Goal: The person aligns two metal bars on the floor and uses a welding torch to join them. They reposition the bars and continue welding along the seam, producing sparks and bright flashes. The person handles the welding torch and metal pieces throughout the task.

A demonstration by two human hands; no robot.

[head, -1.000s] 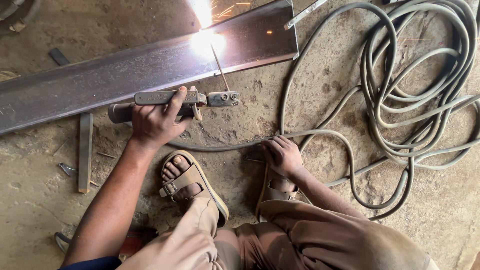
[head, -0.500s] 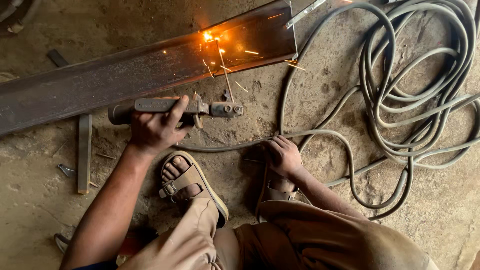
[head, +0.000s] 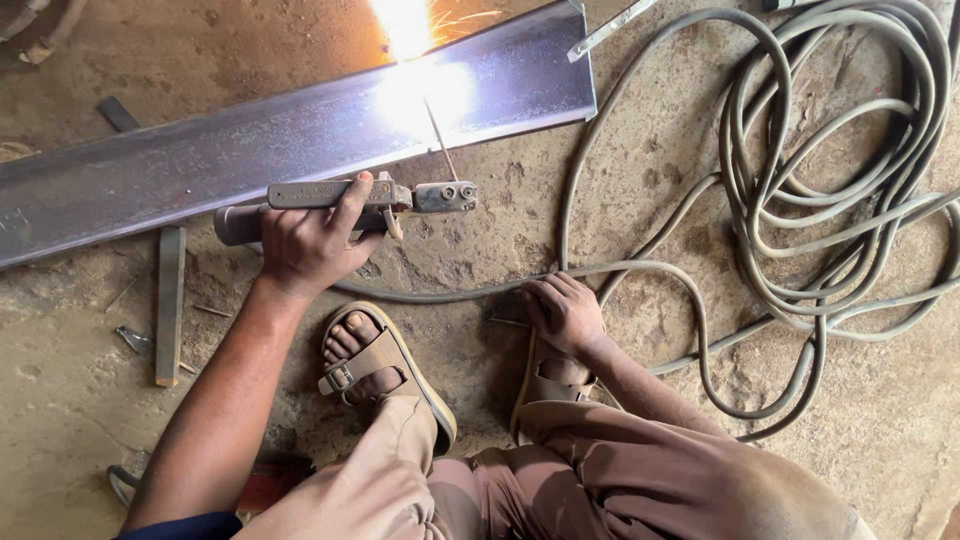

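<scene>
The left hand (head: pixel 305 245), left of the middle of the frame, has its fingers wrapped tight around the holder (head: pixel 345 200), and a thin rod (head: pixel 440 138) sticks up from it to the long steel bar (head: pixel 280 140) that lies across the top. A very bright spark (head: pixel 415 75) glows where the rod tip meets the bar, so I think the welding step is going on right now. The right hand (head: pixel 562 312), low in the middle, rests with curled fingers on the cable (head: pixel 640 270) on the dirt floor (head: pixel 80 440). Next the rod tip likely needs a slow, steady slide along the joint
</scene>
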